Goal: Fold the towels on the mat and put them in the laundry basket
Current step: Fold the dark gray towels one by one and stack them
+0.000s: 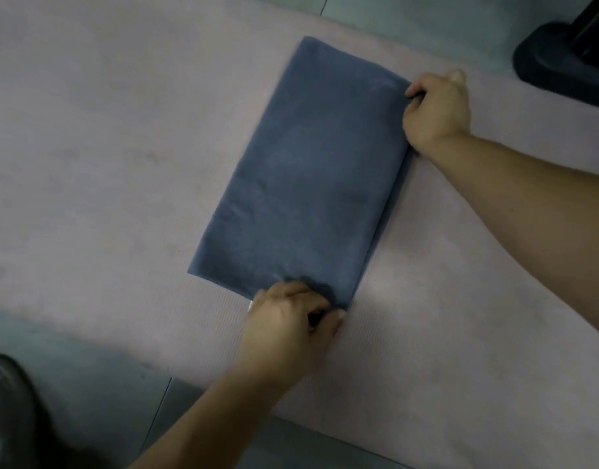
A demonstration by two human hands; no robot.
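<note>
A slate-blue towel (pixel 301 170) lies flat on a pale pink mat (pixel 105 147), folded into a long rectangle that runs diagonally from the near left toward the far right of the view. Its long right edge shows a second layer peeking out just beneath the top one. The left hand (pixel 288 316) sits at the towel's near short edge, close to the near right corner, with its fingers curled and pinching the cloth, which bunches into a small dark wrinkle where the hand meets it. The right hand (pixel 438 111) is at the far right corner, fingers curled round the edge of the towel there, the knuckles turned up and the thumb tip raised at the far side. Both forearms are bare, the left one coming in from the bottom of the view and the right one from the right side. The mat rests on a grey-green tiled floor (pixel 88 384). A dark shoe (pixel 3 401) shows on the floor at the lower left, and the black base of a stand (pixel 562 62) sits at the upper right, overlapping the mat's far edge.
</note>
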